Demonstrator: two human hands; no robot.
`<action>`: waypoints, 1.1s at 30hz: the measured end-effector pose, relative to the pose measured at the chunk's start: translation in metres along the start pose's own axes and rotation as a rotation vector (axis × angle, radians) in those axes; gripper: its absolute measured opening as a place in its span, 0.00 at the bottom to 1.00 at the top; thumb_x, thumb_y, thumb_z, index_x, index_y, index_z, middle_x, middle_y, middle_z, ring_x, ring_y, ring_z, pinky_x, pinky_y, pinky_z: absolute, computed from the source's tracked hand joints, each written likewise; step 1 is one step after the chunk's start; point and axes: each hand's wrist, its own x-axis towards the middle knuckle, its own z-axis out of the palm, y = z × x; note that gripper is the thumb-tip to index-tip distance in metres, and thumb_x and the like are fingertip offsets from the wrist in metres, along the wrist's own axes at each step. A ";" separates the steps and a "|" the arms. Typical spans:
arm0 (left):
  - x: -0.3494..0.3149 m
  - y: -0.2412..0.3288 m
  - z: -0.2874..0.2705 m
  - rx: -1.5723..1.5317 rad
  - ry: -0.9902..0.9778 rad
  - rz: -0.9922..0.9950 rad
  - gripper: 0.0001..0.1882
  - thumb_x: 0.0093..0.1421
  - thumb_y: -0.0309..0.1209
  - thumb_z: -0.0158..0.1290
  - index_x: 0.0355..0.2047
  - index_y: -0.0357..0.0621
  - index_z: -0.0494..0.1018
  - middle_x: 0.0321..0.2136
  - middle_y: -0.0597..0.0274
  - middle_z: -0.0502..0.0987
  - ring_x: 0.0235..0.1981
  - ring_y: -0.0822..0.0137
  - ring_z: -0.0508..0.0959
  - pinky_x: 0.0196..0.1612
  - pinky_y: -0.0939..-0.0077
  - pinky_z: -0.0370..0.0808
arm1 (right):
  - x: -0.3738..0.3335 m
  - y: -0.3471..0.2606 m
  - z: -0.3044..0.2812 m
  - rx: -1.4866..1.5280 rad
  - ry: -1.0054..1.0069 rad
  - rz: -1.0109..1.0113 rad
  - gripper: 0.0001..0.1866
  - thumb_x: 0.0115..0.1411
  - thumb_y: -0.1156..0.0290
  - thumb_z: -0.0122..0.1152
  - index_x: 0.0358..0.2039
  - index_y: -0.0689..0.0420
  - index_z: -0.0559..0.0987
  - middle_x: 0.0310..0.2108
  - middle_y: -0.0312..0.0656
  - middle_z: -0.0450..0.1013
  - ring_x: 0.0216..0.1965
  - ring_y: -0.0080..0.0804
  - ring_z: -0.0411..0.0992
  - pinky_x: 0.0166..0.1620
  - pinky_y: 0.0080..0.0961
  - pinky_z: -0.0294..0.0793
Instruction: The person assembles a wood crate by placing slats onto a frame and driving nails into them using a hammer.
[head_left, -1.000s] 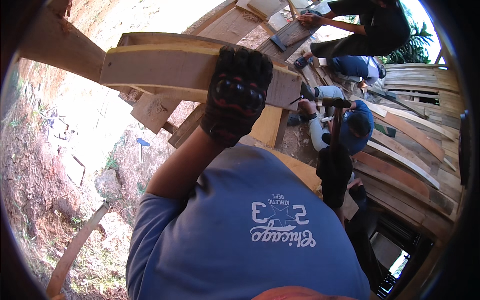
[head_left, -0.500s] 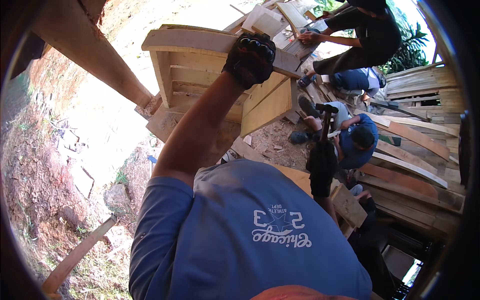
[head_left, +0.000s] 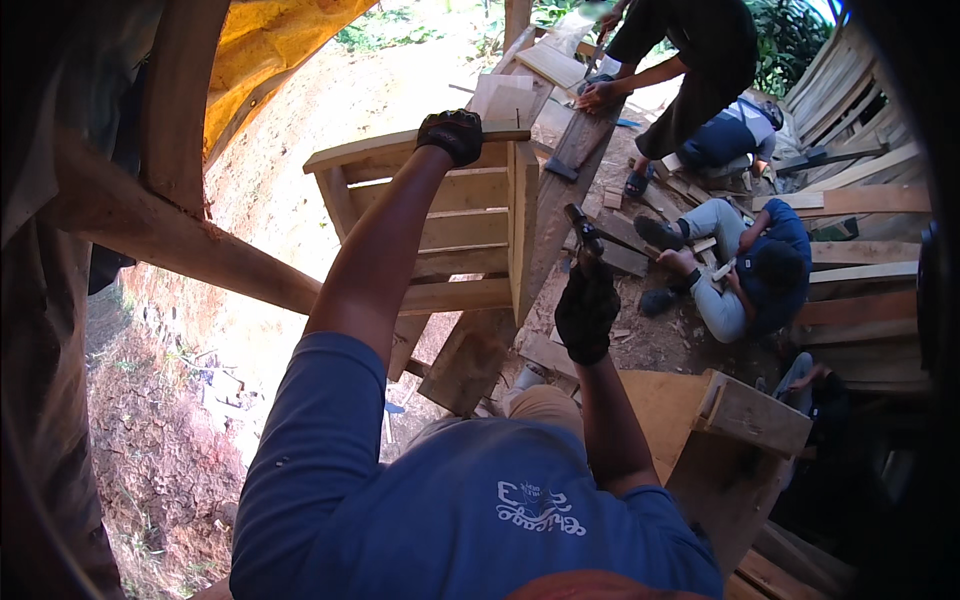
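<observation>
My left hand (head_left: pixel 450 137), in a black glove, is closed over the upper board of a slatted wooden frame (head_left: pixel 460 232). A thin upright pin, seemingly a nail (head_left: pixel 517 116), sticks up from that board's right end, just right of my left hand. Held in my gloved right hand (head_left: pixel 587 312) is a hammer (head_left: pixel 583 228), its head raised to the right of the frame's side board. A gap of open air lies between the hammer head and the frame. The fingers of my right hand are partly hidden by the glove's dark colour.
A long plank (head_left: pixel 580 150) runs behind the frame, with a person (head_left: pixel 690 60) bent over it. Another person (head_left: pixel 775 270) sits at right among wood scraps. Thick timber posts (head_left: pixel 230 255) stand left, under a yellow tarp (head_left: pixel 265 60). A wooden box-like piece (head_left: pixel 760 415) is near my right arm.
My right hand and the hammer have moved left, closer to the frame. The view has shifted, and the frame's slats show more fully. My left hand still grips the upper board.
</observation>
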 end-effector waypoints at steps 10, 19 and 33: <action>0.004 -0.006 0.014 0.071 0.089 -0.002 0.21 0.70 0.39 0.41 0.57 0.51 0.76 0.58 0.52 0.79 0.60 0.52 0.79 0.65 0.52 0.73 | -0.015 0.002 0.057 0.037 -0.069 0.070 0.15 0.70 0.73 0.58 0.55 0.60 0.80 0.46 0.52 0.81 0.44 0.51 0.83 0.46 0.43 0.83; -0.003 0.003 0.003 0.035 0.048 0.003 0.22 0.71 0.38 0.41 0.58 0.50 0.76 0.58 0.51 0.80 0.59 0.54 0.80 0.63 0.51 0.74 | 0.007 -0.014 0.048 -0.001 0.031 0.086 0.10 0.72 0.72 0.56 0.49 0.61 0.80 0.41 0.53 0.82 0.37 0.50 0.82 0.37 0.40 0.81; -0.012 0.007 0.004 0.025 0.050 -0.023 0.23 0.71 0.38 0.41 0.61 0.52 0.75 0.59 0.52 0.79 0.62 0.54 0.78 0.66 0.51 0.71 | -0.008 0.020 0.071 0.003 -0.054 0.010 0.12 0.75 0.69 0.54 0.53 0.61 0.78 0.39 0.51 0.81 0.40 0.53 0.82 0.40 0.45 0.81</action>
